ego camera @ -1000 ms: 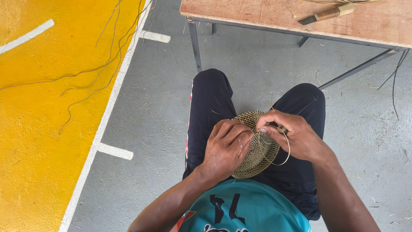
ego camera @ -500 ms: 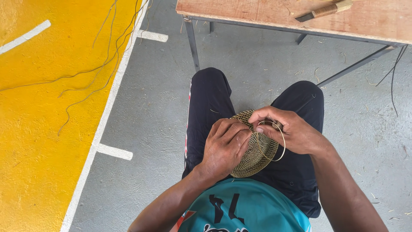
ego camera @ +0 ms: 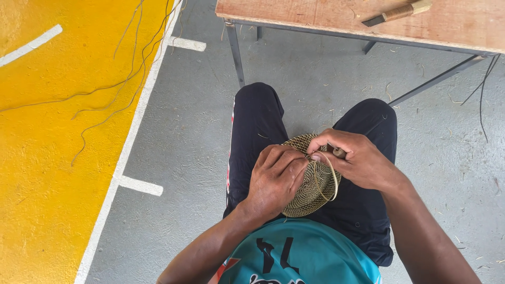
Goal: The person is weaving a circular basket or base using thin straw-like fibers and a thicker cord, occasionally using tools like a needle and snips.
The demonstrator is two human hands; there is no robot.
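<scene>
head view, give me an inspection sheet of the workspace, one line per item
surface: grey concrete floor with a yellow painted zone and white lines; the work rests on the seated person's lap.
job's things: round woven coil disc on the lap, a loose strand looping at its right edge.
clutter: wooden table ahead with a handled tool on top; small fibre scraps on the floor.
grippers: left hand lies over the disc, gripping it; right hand pinches the strand at the disc's upper edge.
cables: nothing seen; long thin fibre strands trail across the yellow paint, more hanging off the table's right end.
surroundings: dark trousers, teal shirt; no other people.
</scene>
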